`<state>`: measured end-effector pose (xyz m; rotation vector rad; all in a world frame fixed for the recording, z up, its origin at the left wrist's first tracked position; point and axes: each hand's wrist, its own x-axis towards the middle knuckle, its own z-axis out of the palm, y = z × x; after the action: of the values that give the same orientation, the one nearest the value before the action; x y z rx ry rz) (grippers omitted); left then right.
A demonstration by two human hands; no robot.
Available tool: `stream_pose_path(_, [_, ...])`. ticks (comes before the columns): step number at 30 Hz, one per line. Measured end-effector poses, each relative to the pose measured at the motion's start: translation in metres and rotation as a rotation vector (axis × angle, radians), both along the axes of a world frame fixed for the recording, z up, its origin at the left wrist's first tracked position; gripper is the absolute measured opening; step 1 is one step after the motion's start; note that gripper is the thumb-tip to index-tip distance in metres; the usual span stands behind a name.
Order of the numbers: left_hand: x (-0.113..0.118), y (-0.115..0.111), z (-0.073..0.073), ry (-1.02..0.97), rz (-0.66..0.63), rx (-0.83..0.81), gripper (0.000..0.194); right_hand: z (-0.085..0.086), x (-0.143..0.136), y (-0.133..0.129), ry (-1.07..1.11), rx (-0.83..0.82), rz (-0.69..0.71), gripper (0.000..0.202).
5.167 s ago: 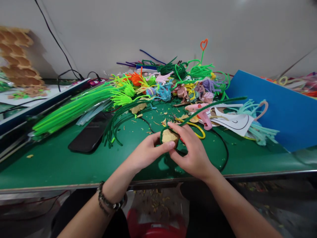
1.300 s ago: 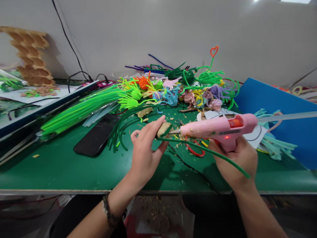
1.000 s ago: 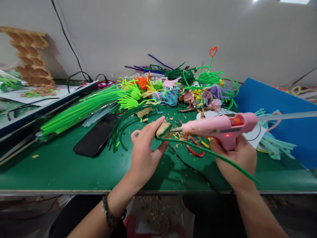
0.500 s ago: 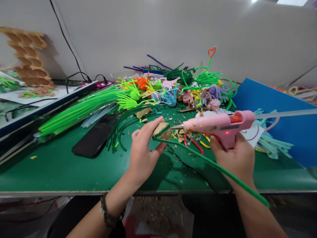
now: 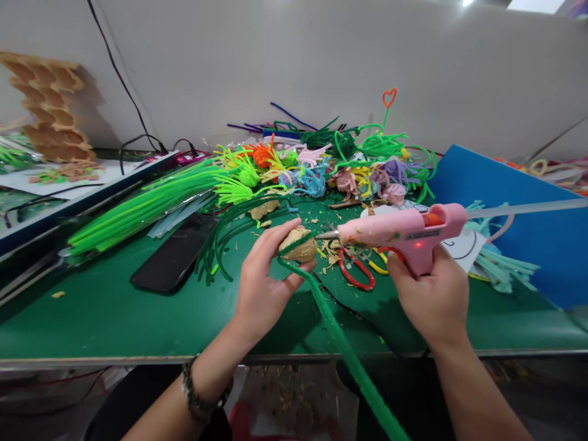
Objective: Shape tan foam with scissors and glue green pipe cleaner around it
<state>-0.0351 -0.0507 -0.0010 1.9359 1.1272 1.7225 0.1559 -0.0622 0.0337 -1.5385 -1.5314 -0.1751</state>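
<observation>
Between the thumb and fingers of my left hand (image 5: 264, 275) is a small tan lump (image 5: 303, 248) that looks like crumpled paper or card. A dark green pipe cleaner (image 5: 337, 337) wraps round the lump, and its long free end hangs down toward the lower right. My right hand (image 5: 434, 300) is closed round the handle of a pink hot glue gun (image 5: 386, 229) with a red light lit. The gun's metal nozzle touches or nearly touches the lump's right side; I cannot tell which. A clear glue stick (image 5: 528, 210) sticks out of its back.
Red-handled scissors (image 5: 357, 285) lie under the gun among tan scraps. A black phone (image 5: 168, 260) and bright green pipe cleaners (image 5: 138, 217) are at left. Coloured pipe-cleaner bundles (image 5: 312, 177) pile up at the back. A blue board (image 5: 519, 214) leans at right on the green table (image 5: 184, 331).
The pipe cleaner's free end has swung down and inward, from beside my right forearm to the lower middle. The lump has turned slightly in my left hand; the nozzle stays beside it.
</observation>
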Motion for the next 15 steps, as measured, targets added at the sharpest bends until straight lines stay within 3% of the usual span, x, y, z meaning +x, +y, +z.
stream_pose_path(8, [0.0001,0.0006,-0.0014,-0.048,-0.028,-0.066,0.041,-0.0045,-0.0004,-0.002,0.013,0.03,-0.039,0.026])
stream_pose_path(15, [0.0013,-0.0004,0.0008,-0.082,-0.014,-0.104,0.04,-0.0046,0.0,0.0004,-0.055,0.07,-0.024,0.016])
